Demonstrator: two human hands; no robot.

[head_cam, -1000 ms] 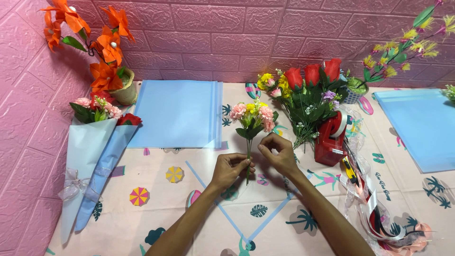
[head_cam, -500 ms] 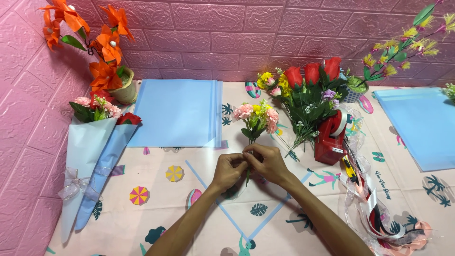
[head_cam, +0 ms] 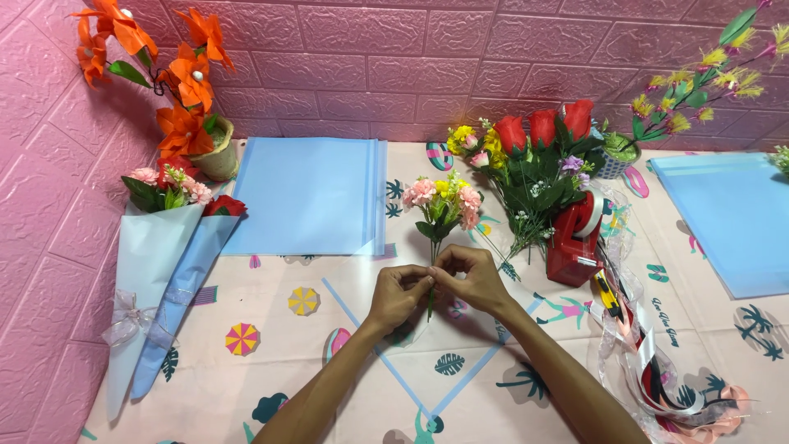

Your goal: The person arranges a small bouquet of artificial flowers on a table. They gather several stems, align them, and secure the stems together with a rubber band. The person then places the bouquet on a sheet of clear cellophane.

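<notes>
Though small, pink-yellow posy (head_cam: 445, 203) (green-stemmed)

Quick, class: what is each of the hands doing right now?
Left hand: closed, pinching the stem of the small flower bunch.
Right hand: closed on the same stem, fingertips meeting the left's.

Two wrapped bunches (head_cam: 160, 271) lie at the left edge of the table, just beside the pink wall. Each one is a long cone of paper, wide at the top and thin at the bottom. The left cone is pale blue with pink flowers at its mouth. The right cone is a deeper blue with a red flower on top. A see-through bow is tied around them low down. There are no labels, signs or screens here.
</notes>
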